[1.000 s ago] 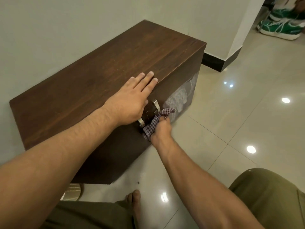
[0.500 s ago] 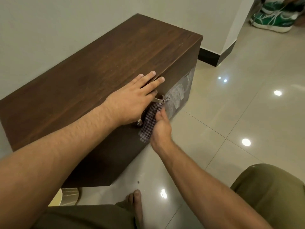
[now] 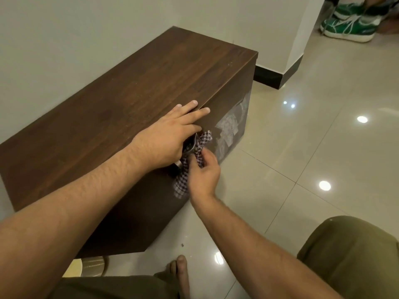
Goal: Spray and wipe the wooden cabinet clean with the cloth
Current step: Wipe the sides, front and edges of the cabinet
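A low dark wooden cabinet stands against the wall. My left hand lies flat on its top at the front edge, fingers spread and reaching over the edge. My right hand pinches a checkered cloth against the cabinet's front face, wrapped around a metal handle just below my left palm. Whitish smears show on the front panel to the right of the cloth. No spray bottle is in view.
Glossy beige floor tiles spread to the right. A white pillar with a dark skirting stands behind the cabinet's right end, green shoes beyond it. My bare foot and knees are below, a round pale object by the cabinet's lower left corner.
My right hand has worked the cloth up and around the metal handle, shifting from a fist below it to a pinch beside it. My left hand stayed flat on top.
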